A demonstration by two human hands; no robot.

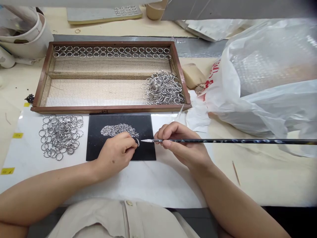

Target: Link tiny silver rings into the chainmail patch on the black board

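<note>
Pinched between the fingertips of my left hand [117,153] is a small silvery ring [137,142], partly hidden by the fingers. My right hand [184,145] grips a long dark pen-like stick [223,141] with a pale pointed tip, which lies just right of the ring; whether they touch I cannot tell. Beneath both is a black mat [95,150] bearing a spread of tiny sparkling stones [119,129]. Left of the mat lies a loose heap of silver rings [60,135].
A wooden-framed mesh tray [111,108] stands behind the mat, holding two rows of rings [111,50] and a heap of rings [164,87] at its right. White plastic bags [262,82] bulge at the right. White buckets [27,39] stand back left. A thin stick [236,172] lies right.
</note>
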